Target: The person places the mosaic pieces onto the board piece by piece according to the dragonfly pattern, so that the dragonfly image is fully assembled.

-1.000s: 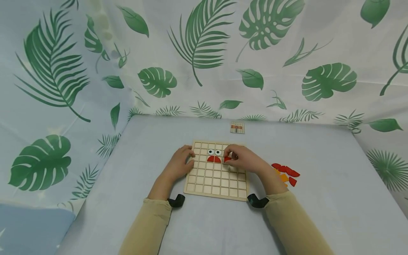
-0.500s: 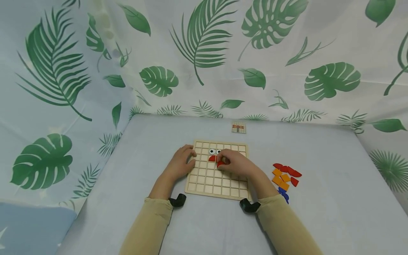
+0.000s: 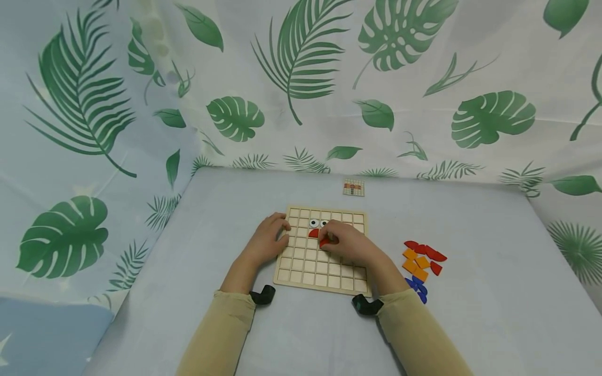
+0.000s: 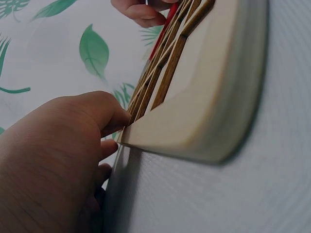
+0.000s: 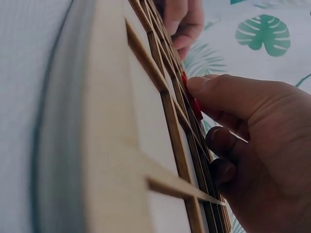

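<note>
In the head view, a wooden grid board [image 3: 305, 266] lies flat before me. Two round eye pieces [image 3: 314, 223] and a red quarter-round piece [image 3: 313, 233] sit in its upper cells. My right hand [image 3: 350, 243] is over the board's middle, pinching a red piece [image 3: 323, 243] between thumb and fingers just below the eyes. In the right wrist view, this red piece [image 5: 193, 99] is at the board's surface under the thumb; its exact seating cannot be told. My left hand [image 3: 267, 240] rests at the board's left edge, thumb [image 4: 114, 116] touching the rim, fingers relaxed.
Right of the board lie loose red pieces [image 3: 435, 254], orange squares [image 3: 409, 265] and blue pieces [image 3: 418, 288]. A small patterned card [image 3: 354, 188] lies behind the board. Leaf-printed cloth [image 3: 305, 125] encloses the white table [image 3: 494, 292] at the back and sides.
My right hand has moved left and slightly down with the red piece, then stayed nearly still. Its arm now uncovers orange and blue pieces. My left hand keeps its place at the board's edge.
</note>
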`<move>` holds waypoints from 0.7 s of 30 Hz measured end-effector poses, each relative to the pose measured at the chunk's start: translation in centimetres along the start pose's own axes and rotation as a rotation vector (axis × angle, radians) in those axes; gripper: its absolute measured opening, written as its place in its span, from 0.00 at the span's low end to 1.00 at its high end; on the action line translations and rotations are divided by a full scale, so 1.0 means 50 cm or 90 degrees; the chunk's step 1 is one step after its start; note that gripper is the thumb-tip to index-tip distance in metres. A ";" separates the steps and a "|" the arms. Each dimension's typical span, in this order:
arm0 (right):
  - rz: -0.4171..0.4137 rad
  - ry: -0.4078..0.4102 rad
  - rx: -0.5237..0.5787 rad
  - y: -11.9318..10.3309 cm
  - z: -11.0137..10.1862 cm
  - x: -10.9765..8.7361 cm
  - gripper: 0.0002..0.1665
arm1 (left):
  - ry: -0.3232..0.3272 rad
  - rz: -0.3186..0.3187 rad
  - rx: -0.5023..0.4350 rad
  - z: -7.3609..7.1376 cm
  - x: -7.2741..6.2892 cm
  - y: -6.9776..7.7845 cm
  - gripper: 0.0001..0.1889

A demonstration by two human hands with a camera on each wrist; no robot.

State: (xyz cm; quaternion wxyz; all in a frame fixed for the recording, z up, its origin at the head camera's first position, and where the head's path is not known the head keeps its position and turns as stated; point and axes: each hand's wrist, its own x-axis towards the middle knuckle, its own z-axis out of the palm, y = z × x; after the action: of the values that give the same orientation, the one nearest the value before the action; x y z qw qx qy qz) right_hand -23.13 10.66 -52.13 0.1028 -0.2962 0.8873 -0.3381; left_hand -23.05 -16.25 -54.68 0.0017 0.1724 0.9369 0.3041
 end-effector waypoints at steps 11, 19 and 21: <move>0.016 0.008 0.019 0.003 -0.002 -0.007 0.08 | 0.003 0.005 0.004 0.002 0.000 -0.002 0.08; 0.020 0.009 0.011 0.004 0.001 -0.008 0.08 | 0.001 0.001 0.007 0.002 0.002 -0.003 0.07; 0.023 0.008 0.010 0.004 0.002 -0.008 0.08 | -0.001 -0.001 0.011 0.002 0.002 -0.003 0.07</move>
State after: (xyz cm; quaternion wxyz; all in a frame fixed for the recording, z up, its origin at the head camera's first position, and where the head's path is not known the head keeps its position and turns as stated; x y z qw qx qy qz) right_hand -22.85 10.97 -52.35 0.1053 -0.2774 0.8903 -0.3454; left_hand -23.18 -16.26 -54.81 0.0014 0.1720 0.9397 0.2954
